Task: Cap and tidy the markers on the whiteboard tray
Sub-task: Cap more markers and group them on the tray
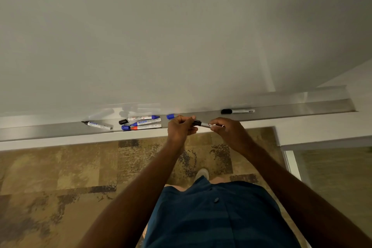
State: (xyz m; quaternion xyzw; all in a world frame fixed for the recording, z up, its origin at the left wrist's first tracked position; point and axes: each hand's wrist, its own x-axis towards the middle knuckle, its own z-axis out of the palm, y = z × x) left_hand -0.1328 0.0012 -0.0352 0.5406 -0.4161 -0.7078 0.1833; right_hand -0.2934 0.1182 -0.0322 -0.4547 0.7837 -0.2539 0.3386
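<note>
My left hand and my right hand hold one marker between them, just in front of the metal whiteboard tray. The left fingers pinch its black cap end; the right fingers grip the white barrel. On the tray lie an uncapped marker at the left, a loose black cap, three markers in a cluster, a loose blue cap beside them, another blue cap, and a black-capped marker at the right.
The whiteboard fills the upper view. The tray ends at a white wall corner on the right. Below is patterned brown carpet; my shoe and blue shirt show at the bottom.
</note>
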